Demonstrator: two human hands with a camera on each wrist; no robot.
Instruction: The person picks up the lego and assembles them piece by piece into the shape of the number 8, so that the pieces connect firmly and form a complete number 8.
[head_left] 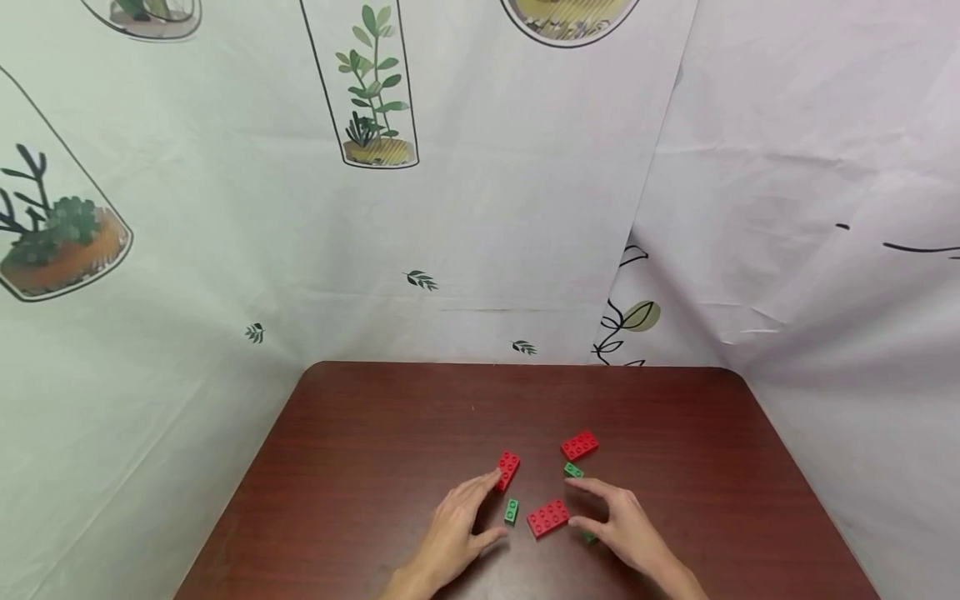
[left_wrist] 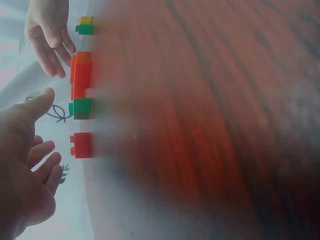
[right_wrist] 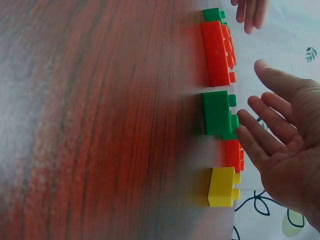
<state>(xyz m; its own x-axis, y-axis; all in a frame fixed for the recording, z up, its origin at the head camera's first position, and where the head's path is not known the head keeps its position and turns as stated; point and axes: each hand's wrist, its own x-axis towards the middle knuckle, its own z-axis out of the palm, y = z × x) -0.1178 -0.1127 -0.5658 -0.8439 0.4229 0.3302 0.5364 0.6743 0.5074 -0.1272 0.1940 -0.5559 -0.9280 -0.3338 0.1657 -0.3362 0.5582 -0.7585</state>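
Observation:
My left hand (head_left: 452, 533) hovers over the table with fingers spread. Its fingertips overlap the end of a red toy brick (head_left: 508, 469) in the head view; I cannot tell if they touch it. A small green brick (head_left: 512, 511) lies to the right of that thumb. Between the hands sits a larger red brick (head_left: 548, 518), studs up. My right hand (head_left: 628, 523) is held with fingers apart, holding nothing. Beyond its fingertips are a green brick (head_left: 573, 470) and another red brick (head_left: 579, 445). Under it, another green brick (head_left: 589, 537) is mostly hidden. A yellow brick (right_wrist: 221, 187) shows in the right wrist view.
The bricks stand on a dark brown wooden table (head_left: 375, 417) with rounded far corners. A pale cloth (head_left: 487, 233) printed with plants hangs behind the table and along both sides.

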